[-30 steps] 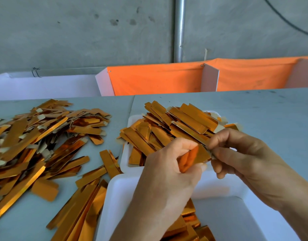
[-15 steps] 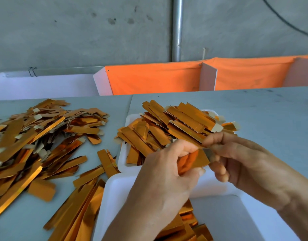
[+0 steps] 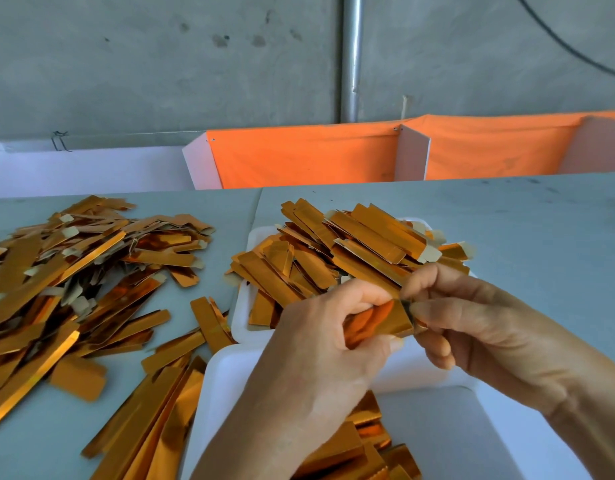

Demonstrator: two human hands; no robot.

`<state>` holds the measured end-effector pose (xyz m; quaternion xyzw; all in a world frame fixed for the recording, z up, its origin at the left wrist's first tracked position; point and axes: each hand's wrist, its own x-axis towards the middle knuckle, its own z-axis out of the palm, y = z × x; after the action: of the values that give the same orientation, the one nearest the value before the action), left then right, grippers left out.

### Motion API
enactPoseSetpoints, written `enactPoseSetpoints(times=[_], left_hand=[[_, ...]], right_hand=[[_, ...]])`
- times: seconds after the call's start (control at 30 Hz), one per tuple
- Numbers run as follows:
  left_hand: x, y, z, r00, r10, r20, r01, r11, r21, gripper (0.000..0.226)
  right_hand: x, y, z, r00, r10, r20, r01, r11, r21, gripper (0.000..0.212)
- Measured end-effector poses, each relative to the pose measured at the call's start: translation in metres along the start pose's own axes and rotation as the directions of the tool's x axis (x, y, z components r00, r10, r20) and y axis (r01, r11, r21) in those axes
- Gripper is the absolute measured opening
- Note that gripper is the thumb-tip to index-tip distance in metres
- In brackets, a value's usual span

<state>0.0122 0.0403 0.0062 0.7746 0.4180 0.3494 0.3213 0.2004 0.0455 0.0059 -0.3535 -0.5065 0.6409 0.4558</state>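
Fingers (image 3: 363, 296) of the left hand (image 3: 313, 355) are shown clenched round one end of a gold foil strip (image 3: 385, 318), while the other end is pinched between thumb and forefinger of the right hand (image 3: 500, 334). The strip is thus held in the air between the two sets of fingertips, seemingly bent rather than flat. Just beyond the fingers, a heaped pile of strips (image 3: 351, 244) is carried by the far white tray (image 3: 242, 306). Beneath them, the near white tray (image 3: 226, 372) is only partly filled. Risks, as judged: the glossy foil may be creased or torn off-line if its ends are pulled unevenly. Grip may be lost on the slick surface, so that the strip falls left of the fingers among the loose heap (image 3: 74, 271) on the table (image 3: 524, 230). The overhanging pile may be nudged off its tray by the right knuckles.
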Motion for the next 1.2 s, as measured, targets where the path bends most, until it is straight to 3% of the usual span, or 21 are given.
enactPoseSetpoints(times=[0.13, 0.4, 0.67, 0.93, 1.2], left_hand=[[-0.0008, 0.0002, -0.0007, 1.000, 0.020, 0.004, -0.020, 1.000, -0.010, 0.023], [-0.0002, -0.0035, 0.0005, 0.999, 0.041, 0.000, -0.041, 0.999, -0.007, 0.028], [-0.0015, -0.0068, 0.0015, 0.999, 0.036, -0.012, -0.035, 0.998, 0.056, 0.035], [-0.0013, -0.0071, 0.0040, 0.998, 0.040, -0.056, -0.030, 0.986, 0.165, 0.033], [-0.0028, -0.0048, 0.0025, 0.996, 0.060, -0.059, -0.047, 0.979, 0.196, 0.044]], right_hand=[[-0.0014, -0.0007, 0.0021, 0.998, -0.065, -0.002, 0.064, 0.996, -0.069, 0.012], [-0.0013, -0.0007, 0.0000, 0.999, -0.018, 0.049, 0.021, 0.997, -0.068, 0.010], [0.0002, 0.0042, 0.0020, 1.000, -0.027, -0.001, 0.027, 0.996, -0.084, 0.011], [0.0006, 0.0082, 0.0082, 0.994, -0.074, -0.079, 0.052, 0.967, -0.248, 0.009], [0.0007, 0.0058, 0.0011, 1.000, -0.015, -0.011, 0.013, 0.988, -0.157, 0.005]])
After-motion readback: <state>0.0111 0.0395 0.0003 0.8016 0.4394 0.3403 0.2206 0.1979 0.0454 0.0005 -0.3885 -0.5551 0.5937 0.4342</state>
